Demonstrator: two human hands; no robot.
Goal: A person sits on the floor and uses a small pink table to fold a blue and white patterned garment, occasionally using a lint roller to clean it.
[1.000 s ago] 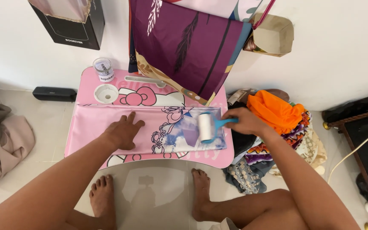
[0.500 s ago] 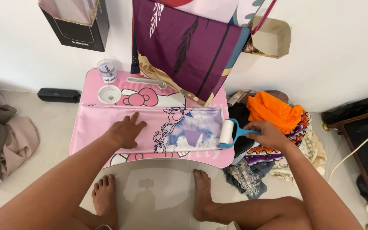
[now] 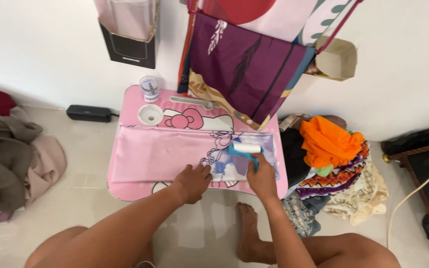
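Observation:
A pink folded cloth point(image 3: 160, 156) with a blue and purple printed end lies along a small pink lap table point(image 3: 135, 191). My right hand point(image 3: 260, 176) grips the blue handle of a lint roller point(image 3: 247, 149), whose white roll rests on the printed end of the cloth near the table's right side. My left hand point(image 3: 193, 181) lies at the cloth's near edge beside the right hand, fingers resting on the fabric just left of the print.
A small clear jar point(image 3: 149, 88) and a white round lid point(image 3: 150, 114) sit at the table's far left. A purple patterned cloth point(image 3: 247, 64) hangs over the far edge. Piles of clothes lie right point(image 3: 331, 149) and left point(image 3: 11, 149). A black bar-shaped device point(image 3: 88, 113) lies by the wall.
My right hand turned the roller from the cloth's right end so its roll now lies crosswise further in. My left hand slid right along the cloth toward the print. The view shifted left.

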